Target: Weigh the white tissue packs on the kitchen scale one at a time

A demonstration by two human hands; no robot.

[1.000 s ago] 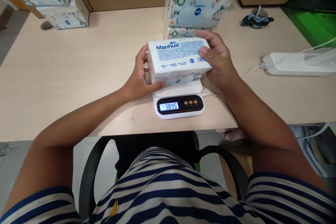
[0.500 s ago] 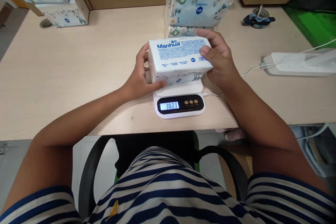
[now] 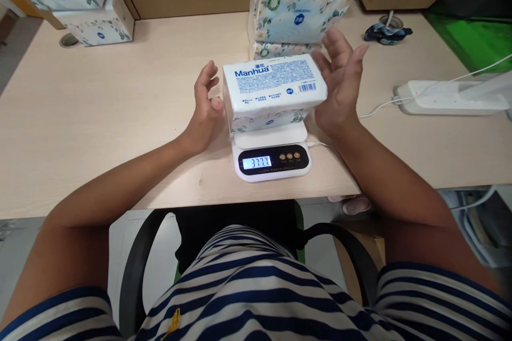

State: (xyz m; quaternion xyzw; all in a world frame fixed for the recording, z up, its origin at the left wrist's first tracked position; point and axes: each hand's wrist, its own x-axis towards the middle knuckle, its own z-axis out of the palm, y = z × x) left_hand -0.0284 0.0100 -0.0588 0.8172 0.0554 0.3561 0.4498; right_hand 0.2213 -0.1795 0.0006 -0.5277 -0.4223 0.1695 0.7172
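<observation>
A white pack of tissues with blue "Manhua" lettering and a leaf print rests on a small white kitchen scale. The lit display of the scale reads 377.7. On the pack's left side my left hand hovers just off it, fingers loosely curled and apart, holding nothing. My right hand is beside the pack's right end, open with the fingers raised and spread. Whether its fingertips still touch the far corner of the pack I cannot tell.
Behind the scale stands a stack of similar tissue packs. More packs are piled at the back left. A white power strip with cables lies at the right, near a dark blue cloth item. The table's front edge runs just below the scale.
Both hands have let go of the tissue pack and drawn apart from it, left hand leftward, right hand opening. The scale reading fell from 382.3 or similar to 377.7.
</observation>
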